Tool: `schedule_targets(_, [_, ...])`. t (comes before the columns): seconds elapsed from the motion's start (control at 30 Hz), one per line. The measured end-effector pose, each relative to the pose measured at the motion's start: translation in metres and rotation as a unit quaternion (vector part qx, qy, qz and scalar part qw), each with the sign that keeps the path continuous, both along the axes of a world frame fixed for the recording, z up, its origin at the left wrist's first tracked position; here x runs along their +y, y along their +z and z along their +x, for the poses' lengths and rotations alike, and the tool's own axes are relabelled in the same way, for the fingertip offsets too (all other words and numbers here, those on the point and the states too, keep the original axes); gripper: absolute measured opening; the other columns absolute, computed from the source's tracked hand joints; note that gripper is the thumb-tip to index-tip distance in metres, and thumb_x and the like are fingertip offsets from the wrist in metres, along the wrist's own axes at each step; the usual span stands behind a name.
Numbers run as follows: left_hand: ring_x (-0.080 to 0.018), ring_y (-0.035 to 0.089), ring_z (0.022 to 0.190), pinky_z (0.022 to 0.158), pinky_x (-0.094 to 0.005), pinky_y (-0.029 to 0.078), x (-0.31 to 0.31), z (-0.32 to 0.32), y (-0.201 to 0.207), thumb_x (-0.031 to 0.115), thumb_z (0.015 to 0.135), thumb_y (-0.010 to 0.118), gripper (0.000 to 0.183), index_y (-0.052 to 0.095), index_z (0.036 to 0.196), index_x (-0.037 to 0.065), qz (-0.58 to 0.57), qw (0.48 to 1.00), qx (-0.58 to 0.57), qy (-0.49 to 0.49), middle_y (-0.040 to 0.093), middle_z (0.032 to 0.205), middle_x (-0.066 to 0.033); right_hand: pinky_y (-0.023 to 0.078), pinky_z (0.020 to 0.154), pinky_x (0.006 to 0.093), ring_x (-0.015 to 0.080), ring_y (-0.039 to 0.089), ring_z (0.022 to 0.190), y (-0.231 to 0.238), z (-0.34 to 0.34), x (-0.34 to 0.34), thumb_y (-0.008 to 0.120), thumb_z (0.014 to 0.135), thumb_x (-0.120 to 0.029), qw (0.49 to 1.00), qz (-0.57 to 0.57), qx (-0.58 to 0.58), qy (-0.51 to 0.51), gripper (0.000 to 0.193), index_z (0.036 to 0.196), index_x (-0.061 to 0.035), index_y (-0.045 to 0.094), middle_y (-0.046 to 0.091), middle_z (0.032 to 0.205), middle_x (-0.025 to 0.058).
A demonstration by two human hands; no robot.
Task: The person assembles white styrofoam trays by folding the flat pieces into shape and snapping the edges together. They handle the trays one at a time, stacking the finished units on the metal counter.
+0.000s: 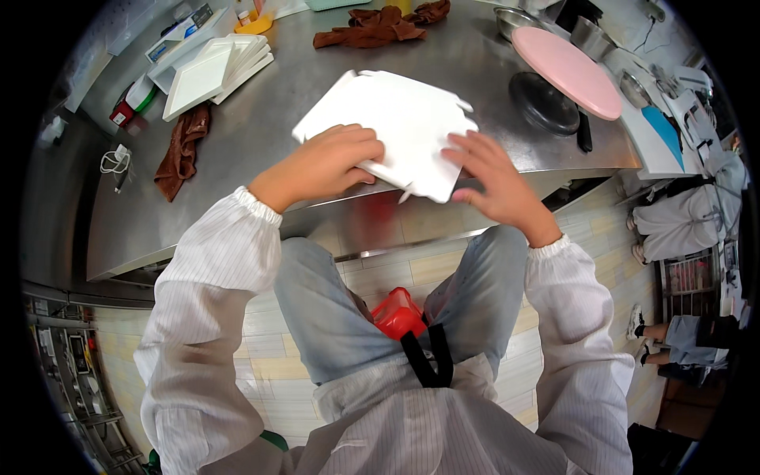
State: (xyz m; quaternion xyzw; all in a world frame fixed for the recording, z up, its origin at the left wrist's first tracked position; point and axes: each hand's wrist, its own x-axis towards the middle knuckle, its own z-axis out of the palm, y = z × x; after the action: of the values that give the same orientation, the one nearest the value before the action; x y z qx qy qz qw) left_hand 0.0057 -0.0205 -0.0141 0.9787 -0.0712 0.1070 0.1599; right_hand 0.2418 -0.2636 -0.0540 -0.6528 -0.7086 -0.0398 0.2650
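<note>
Left hand (336, 162) grips white cardboard sheet (396, 119)

Its fingers curl closed over the sheet's near-left edge. The right hand (492, 184), slightly blurred, has fingers and thumb spread at the right edge; whether they touch it, I cannot tell. The sheet is above the near edge of the metal table (269, 107). Beyond lie white trays (199, 77) to the left, brown cloths (368, 33) behind, and a black pan (541, 103) to the right.

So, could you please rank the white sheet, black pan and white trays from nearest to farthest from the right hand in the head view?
From the right hand:
1. White sheet: right at it, toward its left.
2. Black pan: farther back, to the right.
3. White trays: far back left.
</note>
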Motion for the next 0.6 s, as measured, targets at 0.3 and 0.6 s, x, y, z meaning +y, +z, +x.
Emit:
schedule_targets(0.3, [-0.0255,0.064,0.125,0.109,-0.0400,0.048,0.051,-0.068,-0.016,0.004,0.090,0.061,0.032,0.074,0.117,0.013,0.228,0.969,-0.071,0.056,0.071,0.130,-0.0047,0.051,0.103,0.0476,0.0322,0.064,0.116,-0.027,-0.071,0.035,0.076,0.077,-0.013,0.980,0.141,-0.139,-0.022,0.042,0.118,-0.0053,0.071,0.068,0.120,0.0136])
schedule_targets(0.6, [-0.0306,0.067,0.114,0.097,-0.0442,0.050,-0.029,-0.069,-0.011,0.009,0.077,0.077,0.044,0.074,0.121,0.007,0.150,0.964,-0.124,0.181,0.074,0.117,-0.0104,0.053,0.092,0.0394,0.0266,0.065,0.105,-0.029,-0.113,0.056,0.072,0.078,-0.007,0.977,0.177,-0.120,-0.020,0.030,0.107,-0.0044,0.071,0.069,0.109,0.0082])
